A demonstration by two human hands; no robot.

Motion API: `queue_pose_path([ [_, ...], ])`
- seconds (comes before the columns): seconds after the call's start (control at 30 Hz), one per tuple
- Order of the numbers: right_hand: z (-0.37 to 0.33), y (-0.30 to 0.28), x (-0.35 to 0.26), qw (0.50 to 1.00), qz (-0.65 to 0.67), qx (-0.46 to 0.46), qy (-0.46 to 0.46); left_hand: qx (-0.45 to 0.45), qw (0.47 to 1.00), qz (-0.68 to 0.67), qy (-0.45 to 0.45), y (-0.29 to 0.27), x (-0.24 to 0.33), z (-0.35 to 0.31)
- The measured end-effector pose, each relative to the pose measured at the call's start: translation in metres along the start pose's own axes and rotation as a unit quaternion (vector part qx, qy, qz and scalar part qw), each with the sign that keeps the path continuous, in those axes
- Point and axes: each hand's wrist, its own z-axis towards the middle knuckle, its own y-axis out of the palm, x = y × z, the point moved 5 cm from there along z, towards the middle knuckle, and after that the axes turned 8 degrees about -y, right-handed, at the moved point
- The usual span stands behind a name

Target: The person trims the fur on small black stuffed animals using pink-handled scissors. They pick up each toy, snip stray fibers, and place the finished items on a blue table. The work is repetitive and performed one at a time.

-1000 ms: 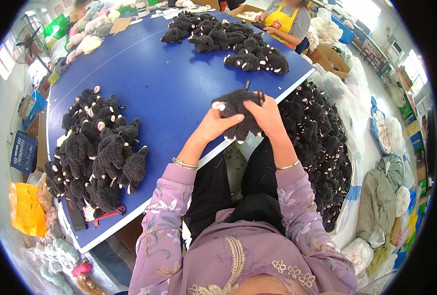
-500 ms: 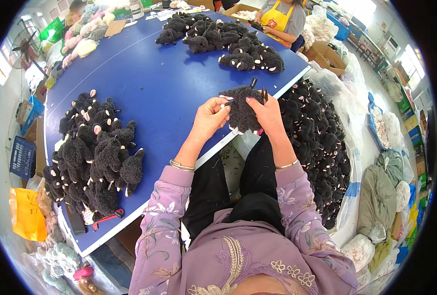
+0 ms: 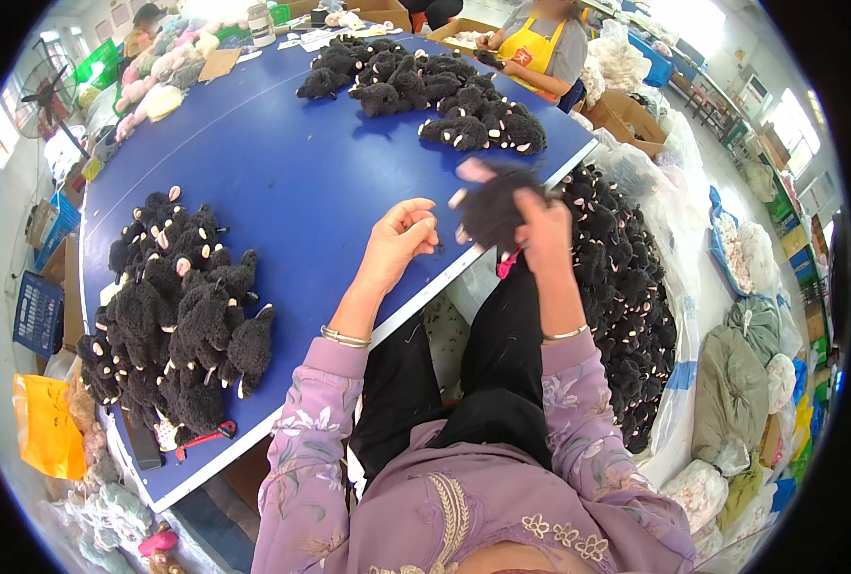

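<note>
A black curly plush animal [image 3: 492, 212] with pale pink ears or feet is in my right hand [image 3: 545, 234], just over the table's near right edge. Both the toy and that hand are smeared by motion. Below the palm a bright pink piece [image 3: 508, 263] sticks out, possibly the handle of a small tool; the rest of it is hidden. My left hand [image 3: 404, 237] hovers over the blue table [image 3: 349, 191], apart from the toy, thumb and forefinger pinched together. A tiny dark wisp shows at its fingertips, too small to name.
Black plush toys lie heaped at the table's left [image 3: 191, 306] and far side [image 3: 425, 86]. A big clear bag of black toys [image 3: 621, 306] stands beside my right leg. A red-handled tool [image 3: 210, 438] lies near the left corner. A person in a yellow apron [image 3: 530, 48] works across the table.
My hands have come apart: the right hand has swung the plush animal away to the right and turned it, while the left hand has let go of it.
</note>
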Motion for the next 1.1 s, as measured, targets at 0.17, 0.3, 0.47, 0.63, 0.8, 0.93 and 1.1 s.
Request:
queue_pose_path([
  [0.17, 0.042, -0.047, -0.018, 0.897, 0.438, 0.050, -0.019, 0.056, 0.994, 0.091, -0.026, -0.007, 0.000, 0.002],
  [0.3, 0.063, -0.010, 0.057, 0.997, 0.047, -0.046, 0.043, 0.026, 0.991, 0.124, -0.032, -0.010, -0.008, 0.010],
  [0.47, 0.122, 0.021, 0.097, 0.950, -0.238, 0.012, -0.201, 0.029, 0.992, 0.119, -0.023, -0.008, -0.010, 0.013],
  [0.63, 0.123, 0.084, 0.070, 0.859, -0.401, -0.074, -0.310, 0.036, 0.992, 0.118, -0.018, -0.012, -0.010, 0.014],
  [0.8, 0.118, 0.109, 0.083, 0.801, -0.494, -0.193, -0.279, 0.078, 0.990, 0.116, 0.017, -0.018, -0.005, 0.014],
  [0.93, 0.054, 0.114, 0.069, 0.809, -0.416, -0.264, -0.321, 0.214, 0.919, 0.261, 0.205, -0.037, 0.002, 0.013],
  [1.1, -0.006, 0.088, 0.044, 0.807, -0.369, -0.330, -0.322, 0.254, 0.822, 0.446, 0.245, -0.021, 0.021, 0.002],
])
